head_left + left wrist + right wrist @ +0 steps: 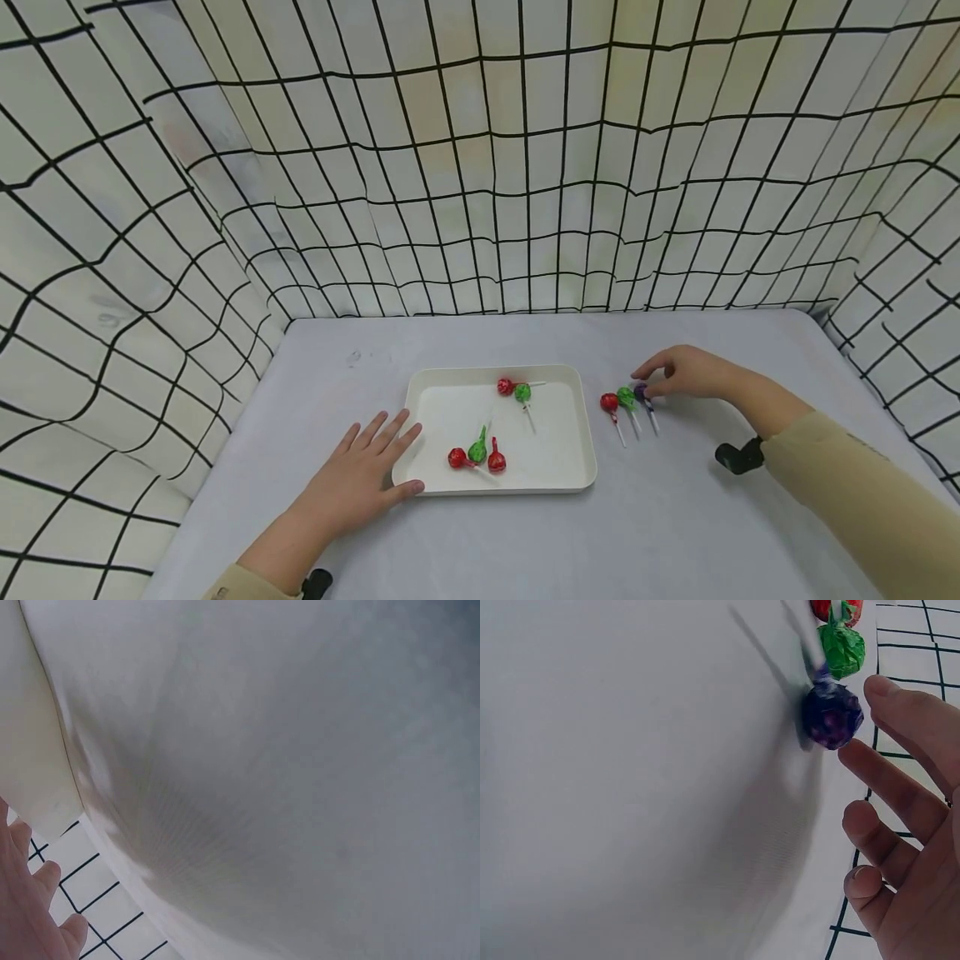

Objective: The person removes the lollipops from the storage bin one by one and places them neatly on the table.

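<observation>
My left hand (367,471) is spread flat at the left edge of a white tray (547,467), thumb by its near corner. To the right of the tray, a red lollipop (609,402), a green lollipop (626,397) and a purple lollipop (640,391) lie in a row, sticks toward me. My right hand (693,372) reaches over the purple one. In the right wrist view, a fingertip is right at the purple wrapper (832,720), while the thumb stands apart from it, so nothing is gripped. The left wrist view catches only part of the left hand (34,907).
Inside the tray, a red lollipop (506,387) and a green lollipop (522,392) lie at the back. Nearer the front are a green lollipop (477,450) and two red ones. A white cloth (337,358) covers the table, with black-gridded white walls (465,167) around it.
</observation>
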A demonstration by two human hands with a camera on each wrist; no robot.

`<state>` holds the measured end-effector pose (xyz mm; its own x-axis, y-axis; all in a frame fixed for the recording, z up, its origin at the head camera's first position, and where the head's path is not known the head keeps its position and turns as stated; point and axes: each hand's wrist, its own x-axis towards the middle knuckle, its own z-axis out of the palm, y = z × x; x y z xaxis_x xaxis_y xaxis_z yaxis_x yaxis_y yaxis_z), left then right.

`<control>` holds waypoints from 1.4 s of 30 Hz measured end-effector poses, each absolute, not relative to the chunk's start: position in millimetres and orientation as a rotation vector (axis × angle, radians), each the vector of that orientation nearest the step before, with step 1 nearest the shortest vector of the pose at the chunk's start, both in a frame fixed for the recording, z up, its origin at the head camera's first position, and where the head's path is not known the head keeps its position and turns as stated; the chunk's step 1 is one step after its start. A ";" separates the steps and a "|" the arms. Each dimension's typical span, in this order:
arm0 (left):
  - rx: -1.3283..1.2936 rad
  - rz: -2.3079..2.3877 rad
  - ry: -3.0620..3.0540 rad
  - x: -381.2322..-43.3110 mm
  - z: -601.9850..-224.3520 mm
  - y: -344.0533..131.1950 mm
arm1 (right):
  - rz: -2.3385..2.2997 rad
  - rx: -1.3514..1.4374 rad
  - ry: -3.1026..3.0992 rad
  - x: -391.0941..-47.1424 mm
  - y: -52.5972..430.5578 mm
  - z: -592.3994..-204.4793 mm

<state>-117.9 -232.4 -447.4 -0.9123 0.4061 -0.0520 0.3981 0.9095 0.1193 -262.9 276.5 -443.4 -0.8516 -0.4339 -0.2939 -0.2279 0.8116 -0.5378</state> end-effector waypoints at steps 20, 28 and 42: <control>0.612 0.177 2.986 -119.5 -452.4 -234.3 | -0.723 -0.493 2.570 -258.9 267.8 -427.0; 0.609 0.175 2.988 -119.5 -452.8 -234.3 | -0.709 -0.526 2.569 -261.1 254.4 -419.3; 0.597 0.216 2.988 -117.3 -450.0 -233.4 | -0.700 -0.683 2.587 -273.8 198.5 -405.7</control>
<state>-117.3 -233.4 -450.0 -0.9200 0.3877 -0.0570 0.3755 0.9137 0.1553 -273.8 198.5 -405.7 -0.8126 -0.5389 -0.2221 -0.3532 0.7585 -0.5477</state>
